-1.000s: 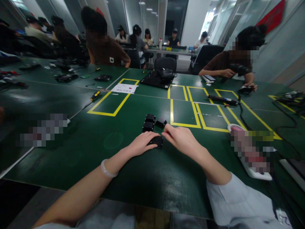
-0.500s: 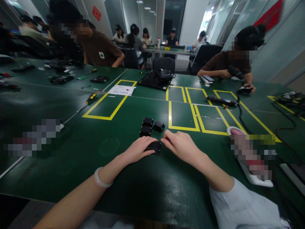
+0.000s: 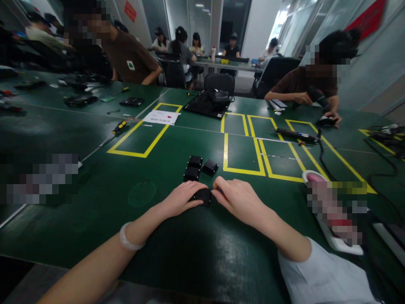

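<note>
Green is the table [image 3: 95, 219] under your hands, and on it your left hand [image 3: 180, 198] lies flat over a small black block [image 3: 202, 195], fingers together and pressed down on its top, so the block sits between your two hands, close to the table's near edge. Your right hand [image 3: 242, 198] has its fingers curled at the block's right side; the fingertips touch it or are just beside it, and I cannot tell if they really pinch it. Compared with a second ago, little has moved: your left hand was already on the block, and your right hand has only come a bit closer to it, closing the small gap. I judge that you are steadying the block more than carrying it, because it is in the same place relative to the other pieces. Three more black blocks [image 3: 194, 167] sit just beyond your fingers, two in a line and one tilted to the right of them, near but apart from the block you cover. Past them, the yellow tape boxes [image 3: 243, 152] mark open squares with bare surface inside. To your right a white device [image 3: 335, 236], partly blurred, lies near your right forearm, with a black cable [image 3: 322, 156] running behind it, so room on that side is narrow. To your left the surface is bare for a good way. Other persons work at the far side, well apart from you.
</note>
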Available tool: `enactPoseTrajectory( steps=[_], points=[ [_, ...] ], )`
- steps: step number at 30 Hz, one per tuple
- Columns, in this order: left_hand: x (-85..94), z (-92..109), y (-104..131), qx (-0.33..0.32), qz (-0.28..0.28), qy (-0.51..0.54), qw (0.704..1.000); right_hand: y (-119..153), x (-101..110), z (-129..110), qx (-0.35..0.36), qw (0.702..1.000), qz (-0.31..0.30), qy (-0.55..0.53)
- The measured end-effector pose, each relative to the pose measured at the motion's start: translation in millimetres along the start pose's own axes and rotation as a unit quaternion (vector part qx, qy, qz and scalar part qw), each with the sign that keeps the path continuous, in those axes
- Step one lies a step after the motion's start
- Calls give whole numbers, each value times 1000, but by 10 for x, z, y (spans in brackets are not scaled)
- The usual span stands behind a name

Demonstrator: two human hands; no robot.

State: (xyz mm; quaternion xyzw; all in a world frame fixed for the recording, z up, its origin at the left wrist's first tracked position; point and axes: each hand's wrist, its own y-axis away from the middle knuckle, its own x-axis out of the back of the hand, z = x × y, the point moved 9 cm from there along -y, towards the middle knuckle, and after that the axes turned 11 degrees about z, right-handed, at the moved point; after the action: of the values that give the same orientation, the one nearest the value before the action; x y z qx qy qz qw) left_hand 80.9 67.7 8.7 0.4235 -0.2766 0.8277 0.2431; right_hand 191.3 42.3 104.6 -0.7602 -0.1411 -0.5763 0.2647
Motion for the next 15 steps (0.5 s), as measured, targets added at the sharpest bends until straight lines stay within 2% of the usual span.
enactPoseTrajectory(
  steps=[4, 10, 15],
  points=[
    [-4, -10, 1, 3, 3, -4, 1000, 16, -27, 8, 4, 999, 0, 36],
    [-3, -20, -4, 3, 5, -9, 1000, 0, 29, -56, 5, 1000, 22, 2],
    [-16, -13, 5, -3, 7, -11, 1000, 10, 22, -123, 10, 999, 22, 28]
  ],
)
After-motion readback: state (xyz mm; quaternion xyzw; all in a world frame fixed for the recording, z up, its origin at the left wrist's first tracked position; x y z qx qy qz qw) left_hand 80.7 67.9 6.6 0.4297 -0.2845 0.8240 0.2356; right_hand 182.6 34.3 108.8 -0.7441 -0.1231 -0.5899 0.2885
